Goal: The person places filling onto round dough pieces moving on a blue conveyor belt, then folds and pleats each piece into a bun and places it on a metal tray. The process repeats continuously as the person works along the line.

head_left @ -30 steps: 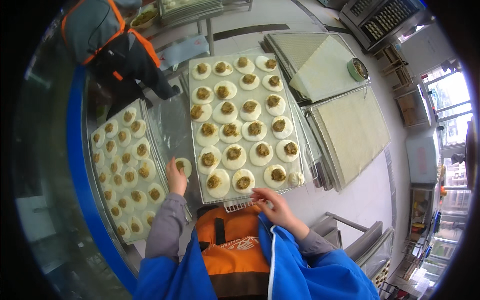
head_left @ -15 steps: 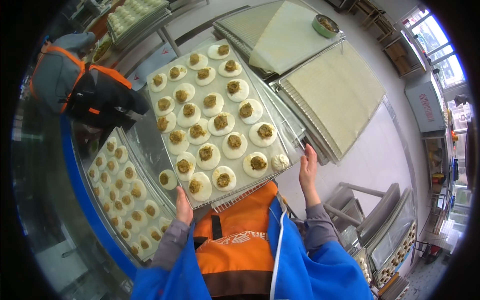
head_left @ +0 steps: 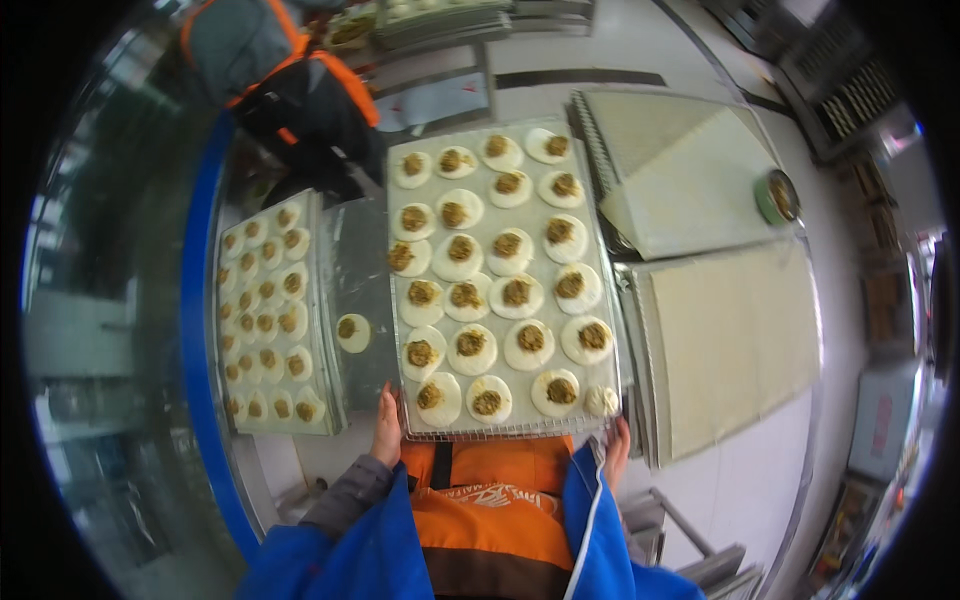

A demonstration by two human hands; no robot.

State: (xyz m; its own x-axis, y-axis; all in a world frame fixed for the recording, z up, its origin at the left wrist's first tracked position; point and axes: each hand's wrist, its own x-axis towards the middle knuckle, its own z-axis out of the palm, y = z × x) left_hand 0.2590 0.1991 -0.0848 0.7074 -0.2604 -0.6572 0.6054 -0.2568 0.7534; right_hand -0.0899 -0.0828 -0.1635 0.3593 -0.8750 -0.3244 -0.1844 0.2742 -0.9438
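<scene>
A wire-edged tray [head_left: 398, 345] lies in front of me, lined with rows of round white dough wrappers [head_left: 457, 257], each topped with a lump of brown filling. One closed, pleated bun [head_left: 601, 401] sits in its near right corner. My left hand [head_left: 388, 428] grips the near left corner, its thumb side up along the edge and the other fingers partly hidden. At the near right corner my right hand [head_left: 617, 448] is closed against the rim, its palm side mostly out of sight. A single filled wrapper [head_left: 353, 333] lies left of the tray on the metal counter [head_left: 365, 265].
Another tray of filled wrappers [head_left: 268, 310] stands at the left beside a blue edge [head_left: 200, 300]. On the right are stacked cloth-covered trays [head_left: 735, 345] and a green bowl [head_left: 776, 197] of filling. A co-worker [head_left: 285, 90] in a grey-and-orange outfit bends at the far left.
My right hand has come in from open air to the tray's near right corner. My left hand stays at the left corner. The whole view has turned, so the tray now appears nearly straight.
</scene>
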